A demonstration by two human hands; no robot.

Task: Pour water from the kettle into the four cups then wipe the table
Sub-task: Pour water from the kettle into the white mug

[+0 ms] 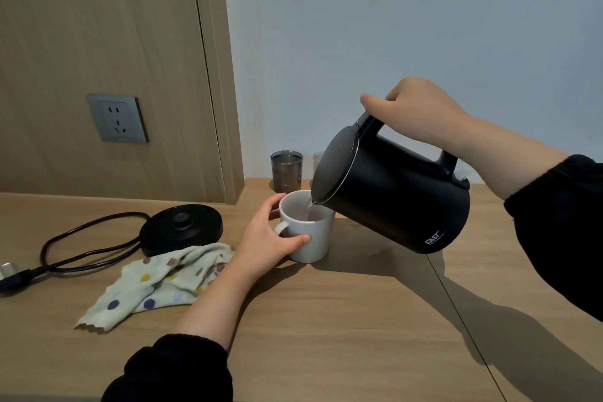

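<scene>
Partly hidden behind the tilted lid of the black electric kettle (398, 199), a clear glass (317, 160) shows only a narrow strip of its left side, so its contents cannot be made out. Just left of it a smoked glass tumbler (286, 170) stands in full view at the back of the wooden table (326, 336). The right hand (421, 111) holds the kettle in the air, fingers wrapped round the handle and the thumb stretched forward along its top; the fingertips are out of sight under the handle. The spout hangs over the white mug (313, 238), and a thin stream of water (308, 206) runs into it, though the water level inside is hard to judge. The left hand (264, 238) grips the mug, thumb across its near wall and fingers curled behind the far rim, covering most of the mug's handle.

At the left edge the plug (9, 274) of the black cord (81, 248) is cut off by the frame. The cord loops back to the round kettle base (182, 227), and a dotted cloth (156, 284) lies crumpled just in front of the base, one corner touching the left wrist. Bare tabletop stretches between the two forearms toward the near edge, crossed by a thin seam (456, 303). A wall socket (117, 117) sits in the wood panel behind.
</scene>
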